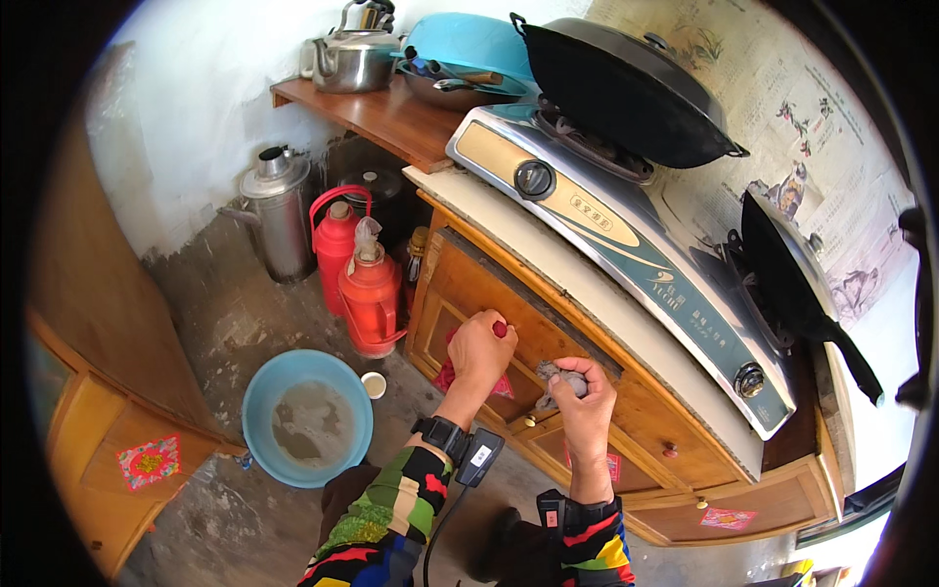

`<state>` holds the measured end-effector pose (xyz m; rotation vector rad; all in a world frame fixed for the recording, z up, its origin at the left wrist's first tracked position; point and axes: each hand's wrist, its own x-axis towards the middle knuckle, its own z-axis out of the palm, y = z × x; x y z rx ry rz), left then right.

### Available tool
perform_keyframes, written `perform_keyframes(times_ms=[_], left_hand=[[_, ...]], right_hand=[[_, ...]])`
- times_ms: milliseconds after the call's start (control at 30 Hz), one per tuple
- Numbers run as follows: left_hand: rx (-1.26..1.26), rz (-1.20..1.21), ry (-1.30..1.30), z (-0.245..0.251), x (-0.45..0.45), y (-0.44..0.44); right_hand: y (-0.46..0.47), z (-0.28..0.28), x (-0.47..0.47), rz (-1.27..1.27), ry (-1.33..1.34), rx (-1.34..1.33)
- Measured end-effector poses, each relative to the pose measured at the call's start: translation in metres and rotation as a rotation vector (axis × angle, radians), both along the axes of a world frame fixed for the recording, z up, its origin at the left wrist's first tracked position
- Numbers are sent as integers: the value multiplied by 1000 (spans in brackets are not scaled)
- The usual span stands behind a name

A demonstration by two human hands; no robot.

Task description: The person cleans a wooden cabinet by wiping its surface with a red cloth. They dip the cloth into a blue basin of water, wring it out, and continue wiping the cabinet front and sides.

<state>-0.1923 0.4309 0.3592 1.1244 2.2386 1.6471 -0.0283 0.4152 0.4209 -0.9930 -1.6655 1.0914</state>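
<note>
My left hand (478, 354) is closed around a dark red drawer knob (499, 329) on the wooden cabinet (543, 312); the knob's tip shows between the fingers. To its right, a crumpled grey rag (549, 383) is pinched between the thumb and fingers of my right hand (587, 400), in front of the same cabinet. Below the hands, a small brass knob (530, 421) sits on a cabinet door. A red paper decoration on the door is partly hidden behind my left hand. Another red knob (670, 449) is on the drawer farther right.
A blue basin (253, 418) of cloudy water stands on the floor, a small white cup (374, 384) beside it. Two red thermos flasks (370, 297) stand by the cabinet. On top, a gas stove (623, 235) carries a large wok (616, 95) and a frying pan (785, 271).
</note>
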Motion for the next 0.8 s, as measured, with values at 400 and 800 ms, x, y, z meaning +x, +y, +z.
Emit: perform_keyframes(times_ms=[400, 800], left_hand=[[357, -180, -1232, -85, 38, 30], [665, -382, -1619, -83, 35, -1]], right_hand=[[41, 39, -37, 329, -956, 1272], [62, 47, -102, 561, -1152, 1499]])
